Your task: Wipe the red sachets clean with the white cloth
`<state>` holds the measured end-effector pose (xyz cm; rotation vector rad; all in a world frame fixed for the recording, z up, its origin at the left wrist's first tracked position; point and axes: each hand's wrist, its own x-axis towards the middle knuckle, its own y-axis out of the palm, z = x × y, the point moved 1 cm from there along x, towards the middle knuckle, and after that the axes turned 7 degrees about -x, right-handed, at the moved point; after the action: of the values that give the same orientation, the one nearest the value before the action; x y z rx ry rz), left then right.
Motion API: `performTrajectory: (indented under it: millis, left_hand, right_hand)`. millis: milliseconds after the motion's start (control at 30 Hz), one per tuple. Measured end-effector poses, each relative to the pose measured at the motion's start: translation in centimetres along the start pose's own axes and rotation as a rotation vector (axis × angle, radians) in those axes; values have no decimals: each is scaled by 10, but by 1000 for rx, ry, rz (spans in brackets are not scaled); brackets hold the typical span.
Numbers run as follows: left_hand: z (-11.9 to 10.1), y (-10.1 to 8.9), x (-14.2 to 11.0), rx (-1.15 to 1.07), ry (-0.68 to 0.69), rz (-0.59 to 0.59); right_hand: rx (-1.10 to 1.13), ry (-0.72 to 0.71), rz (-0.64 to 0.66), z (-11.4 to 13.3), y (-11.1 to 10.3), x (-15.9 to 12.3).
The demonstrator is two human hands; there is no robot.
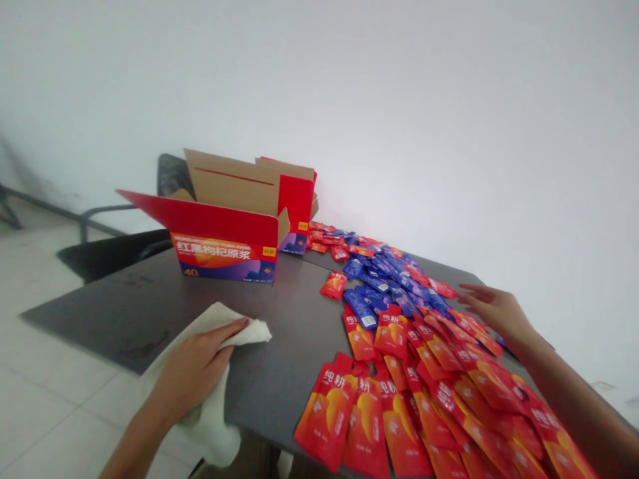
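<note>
My left hand (192,369) rests on the dark grey table (284,346) and is closed over a crumpled white cloth (212,426), which hangs past the table's near edge. My right hand (494,313) is at the right with its fingers apart, holding nothing, just above a spread of red sachets (399,426). Blue sachets (379,286) lie mixed in farther back. One red sachet (333,285) lies a little apart from the pile. An open red and brown cardboard carton (224,249) stands at the table's far left, and its inside is hidden.
A black chair (172,176) stands behind the table on the left, and another dark seat (114,256) sits beside the table's left side. A white wall (349,100) rises behind, and pale floor tiles (54,372) lie to the left.
</note>
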<state>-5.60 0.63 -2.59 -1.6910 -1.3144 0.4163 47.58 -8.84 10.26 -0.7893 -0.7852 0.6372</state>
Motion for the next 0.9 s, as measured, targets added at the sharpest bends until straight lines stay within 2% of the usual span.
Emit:
performTrajectory:
  millis: [100,200,267,400,500,567,733,900]
  left_hand:
    - [1,0,0,-14,-4,-6]
    - [3,3,0,-49,-9,2]
    - [5,5,-1,-71,-23,1]
    - [7,7,-2,-102,-53,-13]
    - [6,6,-2,-118,-56,-16]
    - [5,5,-3,-124,-52,-17]
    - [6,4,-4,-114,-42,-14]
    - [9,8,-5,-104,-14,-26]
  right_hand:
    - [86,16,127,21,18,13]
    - [46,-30,154,41,38,25]
    - [40,-115,169,57,54,31]
    - [2,-337,310,97,96,35]
    - [-124,-669,401,128,130,33]
    - [-186,-799,454,146,153,32]
    - [-200,-795,540,173,200,38]
    - [-228,-731,510,180,221,61]
